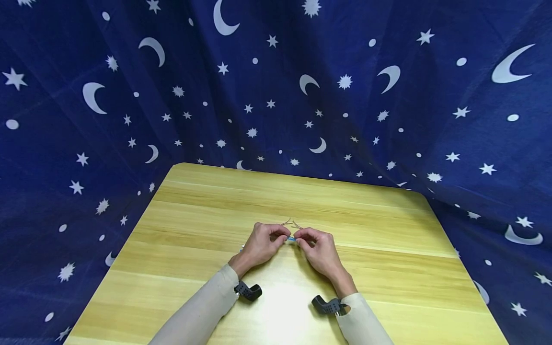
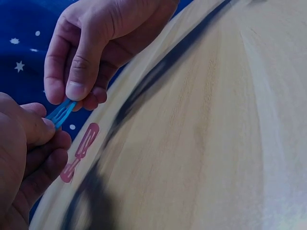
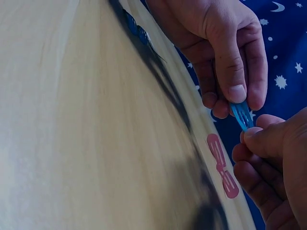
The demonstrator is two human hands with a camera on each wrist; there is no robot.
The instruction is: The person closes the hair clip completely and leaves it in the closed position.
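Note:
A light-blue snap hair clip is held between both hands above the table. My left hand pinches one end of it between thumb and fingers. At the other end, the right hand has its thumb and fingertips closed on the clip. Both wrist views show the slim clip stretched from one set of fingertips to the other, its ends covered. Just beyond the hands, two pink hair clips lie end to end on the table.
Small blue pieces lie on the wooden table, partly hidden behind my left hand in the head view. A dark-blue curtain with moons and stars hangs behind the table. Each wrist carries a black camera mount.

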